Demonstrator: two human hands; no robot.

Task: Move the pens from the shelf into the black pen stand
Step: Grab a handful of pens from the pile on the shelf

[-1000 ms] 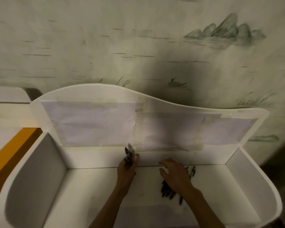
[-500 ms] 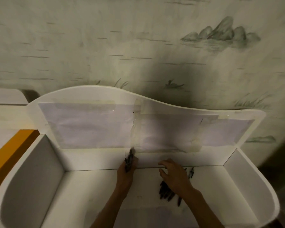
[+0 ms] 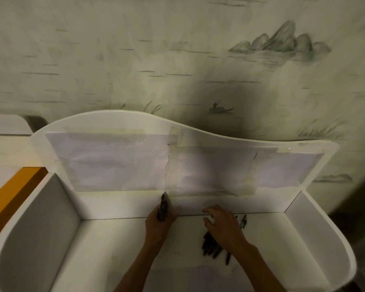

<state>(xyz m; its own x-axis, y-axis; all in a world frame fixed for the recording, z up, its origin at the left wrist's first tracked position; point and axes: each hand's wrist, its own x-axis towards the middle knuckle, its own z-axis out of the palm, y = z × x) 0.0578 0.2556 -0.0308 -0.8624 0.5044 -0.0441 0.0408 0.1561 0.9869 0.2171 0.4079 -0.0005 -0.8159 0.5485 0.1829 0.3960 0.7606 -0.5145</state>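
Pens (image 3: pixel 212 246) lie in a dark little pile on the floor of the white shelf (image 3: pixel 40 218), near the back wall and a bit to the right of the middle. One more pen (image 3: pixel 243 221) lies just beside the pile, close to the back corner line.

The left hand (image 3: pixel 158 225) holds a bunch of pens (image 3: pixel 162 207) that stick up out of its top. Its grip is closed around this bunch, and the hand is raised near the back wall of the shelf.

The right hand (image 3: pixel 221 227) is over the pile. Its fingers are spread and bent a little, and the palm faces down. It looks like it is reaching for more pens. Its grip is wide, and I cannot tell if it is holding any pen yet, because the hand hides most of the pile.

The black pen stand is not in view, so I cannot see any pens in it. I think the job is still at the picking-up part. Some pens are gathered in one hand, and many are still on the shelf. All of them still have to go into the stand.

Both arms come up from the bottom, side by side and a little apart.
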